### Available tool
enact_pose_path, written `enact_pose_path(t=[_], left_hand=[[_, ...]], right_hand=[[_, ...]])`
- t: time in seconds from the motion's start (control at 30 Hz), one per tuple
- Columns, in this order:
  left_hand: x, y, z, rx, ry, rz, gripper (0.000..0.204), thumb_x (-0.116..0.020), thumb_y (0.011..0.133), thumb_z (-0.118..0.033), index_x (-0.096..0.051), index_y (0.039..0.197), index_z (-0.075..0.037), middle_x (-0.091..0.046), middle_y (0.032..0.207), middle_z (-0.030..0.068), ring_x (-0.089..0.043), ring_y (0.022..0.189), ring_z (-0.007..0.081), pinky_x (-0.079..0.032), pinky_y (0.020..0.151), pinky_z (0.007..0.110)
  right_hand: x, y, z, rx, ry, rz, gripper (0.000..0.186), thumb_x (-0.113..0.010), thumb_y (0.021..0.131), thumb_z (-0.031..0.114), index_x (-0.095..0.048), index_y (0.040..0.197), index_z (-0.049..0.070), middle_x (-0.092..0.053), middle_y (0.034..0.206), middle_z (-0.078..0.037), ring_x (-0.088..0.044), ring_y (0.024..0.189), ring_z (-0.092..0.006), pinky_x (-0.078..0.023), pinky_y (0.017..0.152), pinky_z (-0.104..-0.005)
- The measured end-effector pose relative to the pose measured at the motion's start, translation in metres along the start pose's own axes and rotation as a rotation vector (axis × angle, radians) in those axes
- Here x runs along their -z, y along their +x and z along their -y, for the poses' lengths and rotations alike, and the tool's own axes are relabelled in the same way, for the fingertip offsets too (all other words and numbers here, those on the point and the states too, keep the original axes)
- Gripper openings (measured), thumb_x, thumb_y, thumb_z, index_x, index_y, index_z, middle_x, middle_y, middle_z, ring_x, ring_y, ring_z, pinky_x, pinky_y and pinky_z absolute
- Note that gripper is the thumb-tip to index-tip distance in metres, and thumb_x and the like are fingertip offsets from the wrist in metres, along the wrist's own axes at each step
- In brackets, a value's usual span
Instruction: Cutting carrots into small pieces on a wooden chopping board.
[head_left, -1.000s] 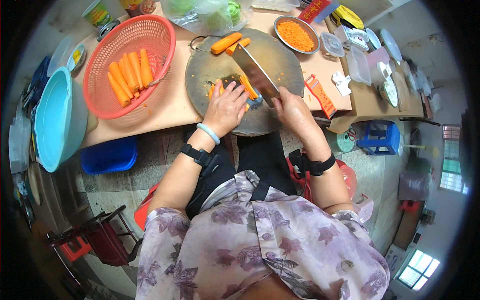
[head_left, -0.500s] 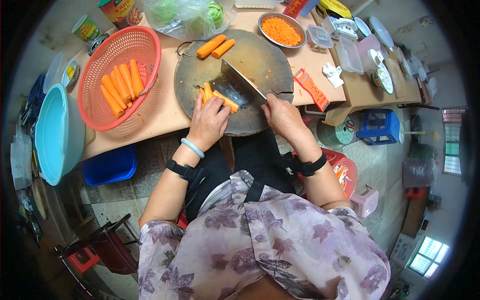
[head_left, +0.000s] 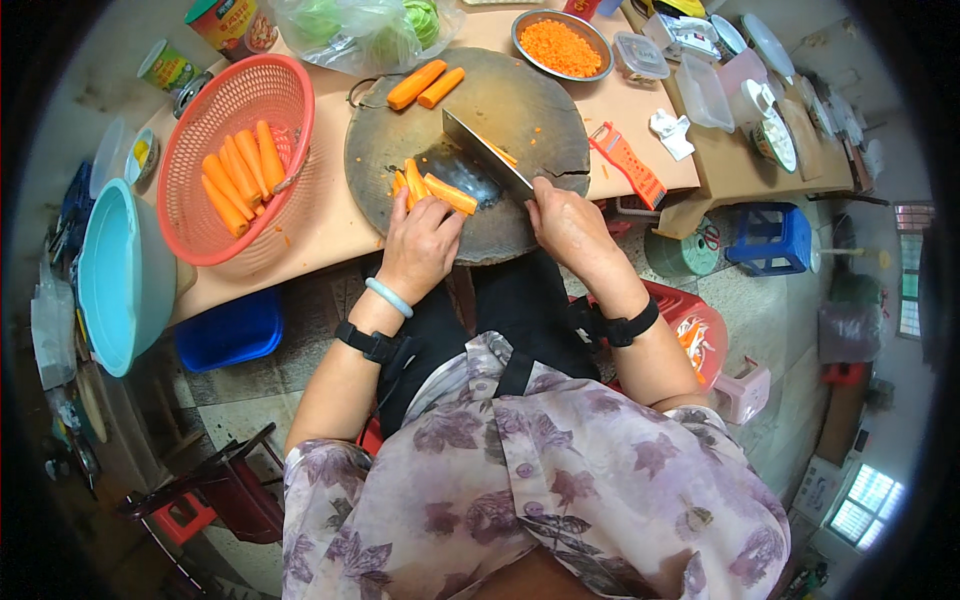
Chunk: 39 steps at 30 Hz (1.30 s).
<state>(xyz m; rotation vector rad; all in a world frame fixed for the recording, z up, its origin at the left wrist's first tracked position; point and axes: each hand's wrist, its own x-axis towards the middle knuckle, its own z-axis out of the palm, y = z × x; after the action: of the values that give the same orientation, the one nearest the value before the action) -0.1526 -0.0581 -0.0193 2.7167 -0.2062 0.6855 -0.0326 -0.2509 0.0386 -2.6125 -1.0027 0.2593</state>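
Peach-coloured covering spreads over the table [head_left: 335,232], and pale and dark tiles show on the floor below it. Close to the table's near edge, the left hand [head_left: 420,243] rests with its fingers bent and drawn near each other, fingertips touching the near ends of several cut carrot pieces [head_left: 452,195]; whether it grips them or only presses on them, I cannot tell. The right hand [head_left: 577,228] is closed around the handle of a broad cleaver [head_left: 485,152], whose blade slants forward and to the left over a round wooden chopping board [head_left: 545,105]. Whether its edge meets the wood is unclear. A thin orange strip lies just beside the blade. The cut carrot pieces lie on the board's near left part, and two thicker carrot lengths [head_left: 416,85] sit side by side near its far rim.

Left of the board stands a red mesh basket [head_left: 203,118] holding whole peeled carrots [head_left: 240,172]; farther left is a turquoise basin [head_left: 112,285]. Beyond the board lie a clear bag [head_left: 350,35] of green vegetables and a metal bowl [head_left: 575,78] of finely chopped orange bits. To the right are an orange peeler [head_left: 630,168] and crumpled white tissue [head_left: 672,134].
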Motion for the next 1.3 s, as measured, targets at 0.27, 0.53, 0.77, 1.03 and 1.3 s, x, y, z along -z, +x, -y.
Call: enact_pose_path(t=[0.27, 0.53, 0.77, 1.03, 1.3], left_hand=[[-0.011, 0.008, -0.002, 0.028, 0.021, 0.046, 0.024, -0.067, 0.078, -0.009, -0.065, 0.102, -0.009, -0.062, 0.111, 0.0099, -0.057, 0.116, 0.0284, -0.035, 0.105, 0.056], [-0.016, 0.020, -0.001, 0.069, 0.026, 0.074, 0.029, -0.068, 0.080, -0.015, -0.063, 0.108, -0.009, -0.060, 0.122, 0.0096, -0.053, 0.122, 0.0293, -0.035, 0.105, 0.056], [-0.016, 0.034, 0.000, 0.088, 0.045, 0.070, 0.040, -0.074, 0.077, -0.022, -0.060, 0.112, -0.009, -0.059, 0.110, 0.0089, -0.055, 0.113, 0.0283, -0.035, 0.104, 0.059], [-0.027, 0.040, 0.004, 0.155, 0.070, -0.002, 0.036, -0.077, 0.074, -0.028, -0.061, 0.102, -0.012, -0.056, 0.093, 0.0070, -0.057, 0.098, 0.0255, -0.037, 0.102, 0.056], [-0.029, 0.043, 0.008, 0.080, 0.004, -0.018, 0.033, -0.078, 0.074, -0.033, -0.065, 0.095, -0.011, -0.059, 0.087, 0.0062, -0.058, 0.091, 0.0266, -0.036, 0.102, 0.057]], right_hand=[[-0.002, 0.000, -0.001, -0.012, 0.012, -0.001, 0.016, -0.056, 0.094, 0.015, -0.050, 0.096, 0.000, -0.064, 0.077, -0.026, -0.064, 0.078, -0.0460, -0.050, 0.066, -0.0546], [-0.002, 0.001, 0.001, 0.018, -0.018, -0.003, 0.018, -0.053, 0.095, 0.018, -0.053, 0.094, 0.000, -0.066, 0.076, -0.024, -0.066, 0.075, -0.0443, -0.052, 0.065, -0.0546], [0.000, 0.002, 0.000, -0.006, -0.027, -0.008, 0.018, -0.055, 0.094, 0.017, -0.051, 0.093, 0.000, -0.066, 0.077, -0.025, -0.066, 0.076, -0.0447, -0.052, 0.066, -0.0548], [0.000, 0.002, 0.001, -0.031, -0.029, 0.018, 0.018, -0.055, 0.094, 0.017, -0.051, 0.093, 0.000, -0.065, 0.077, -0.026, -0.065, 0.076, -0.0457, -0.051, 0.066, -0.0553], [-0.001, 0.002, -0.001, -0.018, -0.021, 0.003, 0.018, -0.054, 0.095, 0.017, -0.051, 0.093, 0.000, -0.066, 0.077, -0.026, -0.065, 0.077, -0.0457, -0.051, 0.067, -0.0557]])
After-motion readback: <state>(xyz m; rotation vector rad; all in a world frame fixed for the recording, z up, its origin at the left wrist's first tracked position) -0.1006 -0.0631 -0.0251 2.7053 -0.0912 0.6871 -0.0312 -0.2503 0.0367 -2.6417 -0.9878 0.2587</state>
